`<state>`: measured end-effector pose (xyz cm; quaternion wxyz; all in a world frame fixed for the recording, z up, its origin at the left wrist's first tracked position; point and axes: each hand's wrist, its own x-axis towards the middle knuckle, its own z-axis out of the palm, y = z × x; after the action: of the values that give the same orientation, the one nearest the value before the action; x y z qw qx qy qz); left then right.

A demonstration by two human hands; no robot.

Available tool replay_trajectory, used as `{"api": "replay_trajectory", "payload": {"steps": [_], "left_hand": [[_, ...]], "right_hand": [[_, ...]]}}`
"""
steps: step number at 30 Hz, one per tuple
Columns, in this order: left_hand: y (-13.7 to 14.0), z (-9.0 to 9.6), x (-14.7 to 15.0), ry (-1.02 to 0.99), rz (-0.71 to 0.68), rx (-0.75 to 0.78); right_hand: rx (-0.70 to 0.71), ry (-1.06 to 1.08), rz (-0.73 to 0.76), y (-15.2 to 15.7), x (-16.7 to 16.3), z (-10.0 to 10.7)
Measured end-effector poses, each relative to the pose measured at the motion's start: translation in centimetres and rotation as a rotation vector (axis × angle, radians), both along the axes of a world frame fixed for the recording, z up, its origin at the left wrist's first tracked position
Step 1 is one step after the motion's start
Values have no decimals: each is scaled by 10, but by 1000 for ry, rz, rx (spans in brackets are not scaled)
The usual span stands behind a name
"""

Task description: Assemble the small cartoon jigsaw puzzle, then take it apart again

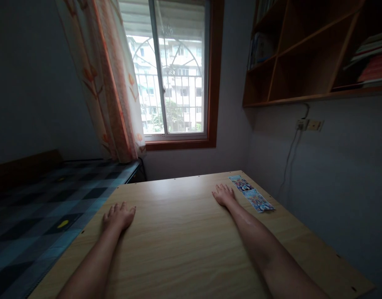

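Observation:
My left hand (119, 217) lies on the left part of a light wooden table (175, 232), near its left edge, fingers spread and holding nothing. Farther up the table, right of its middle, my right hand (223, 194) rests palm down with its fingers apart. Just to the right of that hand are two colourful printed sheets with cartoon pictures: a farther one (240, 183) and a nearer one (258, 200). They lie end to end along the table's right side. My right hand appears apart from them.
A bed with a dark checked cover (32, 207) stands along the table's left side. Behind are a window (181, 83) and a patterned curtain (110, 83). On the right wall hang wooden shelves (305, 74) with books, above a socket (314, 125) and its hanging cord (289, 153).

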<state>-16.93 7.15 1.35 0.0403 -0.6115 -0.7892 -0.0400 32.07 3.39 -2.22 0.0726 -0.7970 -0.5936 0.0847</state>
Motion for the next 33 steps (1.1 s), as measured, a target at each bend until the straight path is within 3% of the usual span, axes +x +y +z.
{"api": "replay_trajectory", "payload": {"steps": [10, 19, 25, 29, 33], "left_hand": [[1, -3, 18, -16, 3, 7], [7, -10, 74, -78, -108, 31], [-3, -11, 129, -76, -173, -4], [-11, -10, 161, -79, -230, -26], [-13, -12, 173, -94, -281, -3]], "right_hand": [[17, -2, -6, 1, -14, 0], [36, 31, 122, 5, -66, 8], [29, 46, 193, 3, -94, 10], [27, 51, 226, 0, -104, 11], [30, 53, 219, -1, -106, 13]]}}
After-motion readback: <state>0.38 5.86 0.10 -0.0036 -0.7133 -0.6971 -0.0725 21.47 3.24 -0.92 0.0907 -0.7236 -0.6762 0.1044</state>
